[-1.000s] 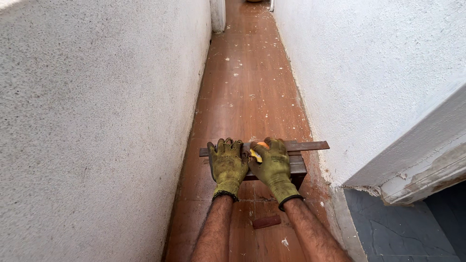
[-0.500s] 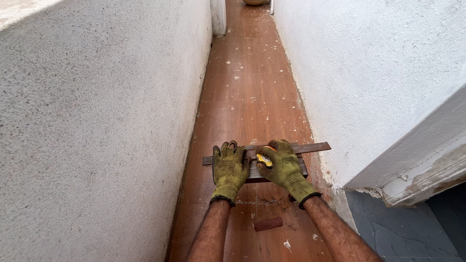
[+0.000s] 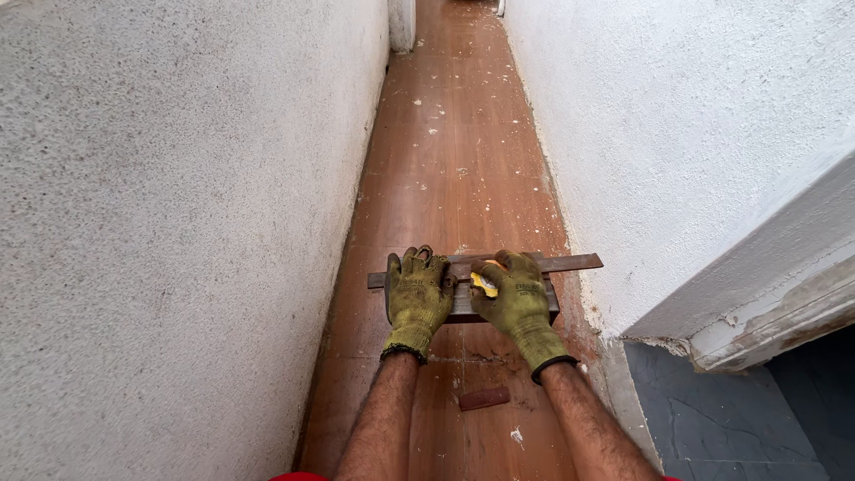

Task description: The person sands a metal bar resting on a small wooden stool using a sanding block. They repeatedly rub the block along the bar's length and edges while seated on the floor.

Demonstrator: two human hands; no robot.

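Narrow passage btwn two white rough-plastered walls, seen from above. Left hand (image 3: 417,289) in a yellow-green work glove, pressed flat, palm down, fingers spread, on the left part of a dark block (image 3: 463,303) lying crosswise on the red-brown floor (image 3: 454,151); not wrapped round anything, just resting on top. Right hand (image 3: 515,298), same kind of glove, laid on the right part of the block, fingers curled loosely over a small yellow object (image 3: 484,284) near the thumb; cannot tell what that object is, nor whether truly pinched or only covered. Just beyond the fingertips, a long thin strip (image 3: 570,263), dark brown, lying across the passage, right end touching or nearly touching the right wall (image 3: 677,134), left end poking out past the left glove. Block just beside the strip on the near side, approx. parallel to it, both spanning most of the floor's width. Bare forearms running down to the bottom edge. Btwn the forearms, nearer the camera, a small reddish-brown chip (image 3: 484,398) lying loose on the floor, apart from the block. Floor speckled w/ white flecks all the way up the corridor. Left wall (image 3: 178,223) grey-white, coarse-grained. Lower right, a sloped ledge (image 3: 766,303) w/ peeling paint, above a dark grey tiled surface (image 3: 712,419).
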